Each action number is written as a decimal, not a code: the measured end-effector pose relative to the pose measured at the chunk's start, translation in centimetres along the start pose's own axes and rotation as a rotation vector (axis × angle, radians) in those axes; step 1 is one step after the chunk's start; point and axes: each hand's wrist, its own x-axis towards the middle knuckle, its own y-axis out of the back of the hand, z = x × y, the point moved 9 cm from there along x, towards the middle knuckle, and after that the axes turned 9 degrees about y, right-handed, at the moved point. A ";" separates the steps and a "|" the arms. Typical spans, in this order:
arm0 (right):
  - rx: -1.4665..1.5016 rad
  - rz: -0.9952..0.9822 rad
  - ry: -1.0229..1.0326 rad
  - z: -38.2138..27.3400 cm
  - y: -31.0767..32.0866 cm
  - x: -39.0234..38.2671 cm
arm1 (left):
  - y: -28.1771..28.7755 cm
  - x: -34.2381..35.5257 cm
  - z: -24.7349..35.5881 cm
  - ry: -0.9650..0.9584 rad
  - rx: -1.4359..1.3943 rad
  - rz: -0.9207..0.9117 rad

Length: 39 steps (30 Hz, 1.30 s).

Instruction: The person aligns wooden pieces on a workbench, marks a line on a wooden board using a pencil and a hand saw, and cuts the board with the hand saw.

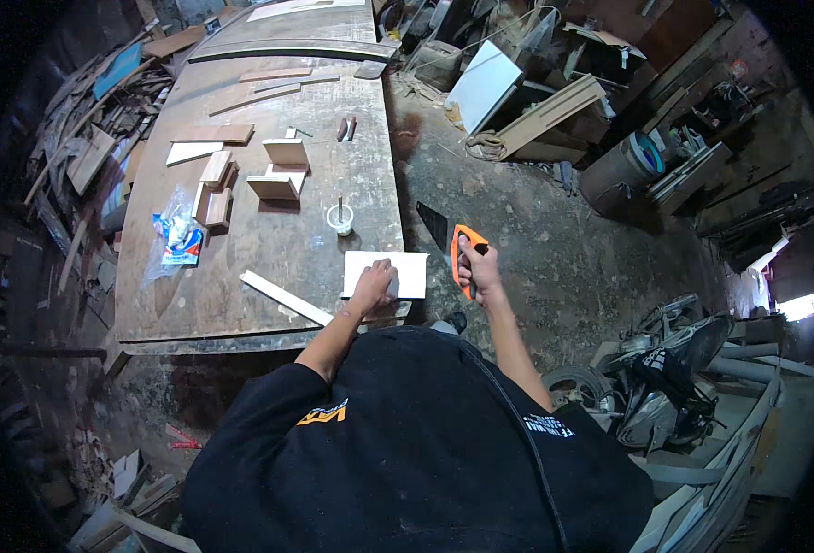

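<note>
My left hand (375, 281) presses flat on a white rectangular board (409, 269) that lies at the near right corner of a long wooden workbench (241, 267) and sticks out past its edge. My right hand (477, 269) grips the orange handle of a hand saw (457, 247), whose dark blade points away from me just right of the board. A narrow pale wood strip (285, 297) lies diagonally to the left of my left hand.
On the bench stand a small white cup with a stick (339, 219), several wood blocks (276, 171) and a plastic bag (178, 238). Scrap wood is piled on the left (93, 138). Boards, a barrel (630, 166) and a motorbike (665, 378) crowd the dirt floor on the right.
</note>
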 end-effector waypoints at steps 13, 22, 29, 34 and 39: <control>-0.360 0.415 0.386 3.7 -0.9 -4.2 | 4.3 1.1 4.8 -0.082 0.080 -0.087; -0.911 0.495 0.681 2.2 -4.3 -3.9 | -2.8 -0.7 9.1 -0.056 0.110 -0.368; -0.747 0.471 0.772 2.3 -0.6 -2.3 | -4.5 -1.0 9.8 -0.159 -0.154 -0.607; -0.321 0.264 0.243 5.4 3.3 -0.1 | -0.6 1.0 -0.7 0.266 -0.093 -0.227; -0.109 0.147 0.137 4.3 1.0 -2.3 | -1.5 1.0 -7.9 0.223 -0.247 -0.031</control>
